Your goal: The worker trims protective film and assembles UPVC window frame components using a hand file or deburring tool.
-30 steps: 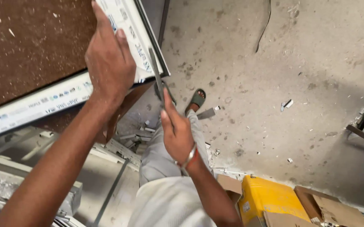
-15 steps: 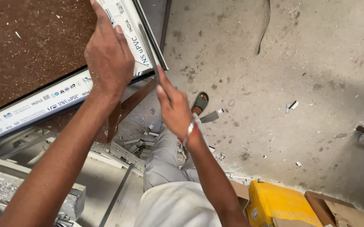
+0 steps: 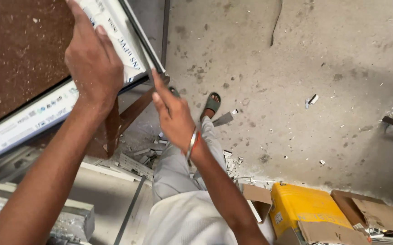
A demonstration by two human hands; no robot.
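The left hand lies flat, grip wide, on the white frame corner; its black gasket strip runs diagonally just above the right hand, whose grip is wide too.

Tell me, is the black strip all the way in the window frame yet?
Not yet. The white frame lies on the brown table, steadied by the left hand. The black strip runs along its edge; the right hand presses at the corner. Whether the rest is seated, I cannot tell.

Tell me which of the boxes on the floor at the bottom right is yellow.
The yellow box, the middle one. The open cardboard box to its left and the flattened cardboard box to its right are plain brown.
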